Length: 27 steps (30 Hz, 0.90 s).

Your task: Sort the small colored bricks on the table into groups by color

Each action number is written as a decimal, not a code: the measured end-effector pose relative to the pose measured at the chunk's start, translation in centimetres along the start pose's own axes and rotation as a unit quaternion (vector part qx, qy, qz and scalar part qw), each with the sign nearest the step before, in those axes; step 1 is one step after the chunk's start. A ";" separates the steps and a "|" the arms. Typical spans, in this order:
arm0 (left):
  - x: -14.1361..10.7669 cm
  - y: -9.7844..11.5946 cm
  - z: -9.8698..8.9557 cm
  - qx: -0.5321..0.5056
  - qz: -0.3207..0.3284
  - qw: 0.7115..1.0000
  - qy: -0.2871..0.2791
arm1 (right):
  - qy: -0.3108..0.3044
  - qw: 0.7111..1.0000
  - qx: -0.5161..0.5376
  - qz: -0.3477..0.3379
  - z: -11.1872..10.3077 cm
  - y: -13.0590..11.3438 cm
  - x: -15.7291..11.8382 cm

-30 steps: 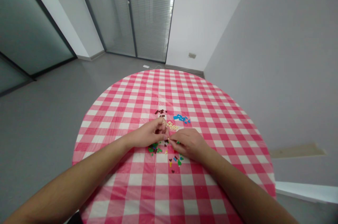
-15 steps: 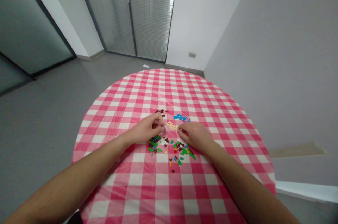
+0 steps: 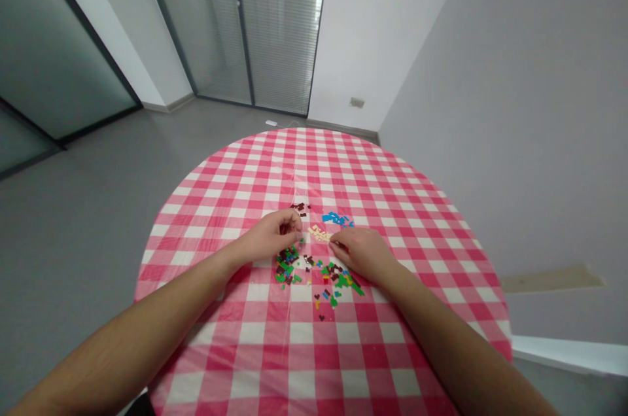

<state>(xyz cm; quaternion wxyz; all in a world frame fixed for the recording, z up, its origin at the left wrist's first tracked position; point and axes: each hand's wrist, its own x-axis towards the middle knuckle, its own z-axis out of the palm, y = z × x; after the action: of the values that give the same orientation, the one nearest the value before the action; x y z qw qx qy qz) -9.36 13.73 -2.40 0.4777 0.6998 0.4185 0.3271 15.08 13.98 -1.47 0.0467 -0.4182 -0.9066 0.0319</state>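
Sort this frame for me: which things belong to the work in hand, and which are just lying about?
Work in hand: left hand, right hand, mixed small plastic bricks, blue bricks, cream bricks, dark brown bricks.
Lying about: red-and-white checked tablecloth, white cable, glass door with blinds.

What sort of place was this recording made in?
Probably an office or meeting room rather than a home: glass partitions with slatted blinds, a smooth grey floor, and a lone round table under a pink gingham tablecloth, with small coloured plastic bricks scattered on it.
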 end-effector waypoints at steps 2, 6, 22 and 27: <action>0.0 0.0 -0.2 0.004 -0.001 1.000 0.003 | -0.004 1.000 0.001 0.000 -0.1 -0.1 -0.1; 0.1 0.0 -0.5 0.008 -0.002 1.000 0.015 | -0.005 1.000 -0.003 -0.008 -0.1 -0.1 -0.2; -0.7 0.2 -2.5 0.121 0.016 0.982 -0.141 | 0.025 0.999 0.008 -0.029 -0.4 -0.3 -0.6; -0.6 1.4 -1.4 0.165 0.091 0.964 -0.188 | 0.042 0.995 0.052 -0.076 -0.1 -0.6 -0.5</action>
<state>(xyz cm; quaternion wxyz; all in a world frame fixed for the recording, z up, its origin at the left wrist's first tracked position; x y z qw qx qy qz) -10.47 13.44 -0.66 0.3938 0.8529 0.3041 0.1580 14.95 13.21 -1.32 0.1091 -0.3462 -0.9300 0.0579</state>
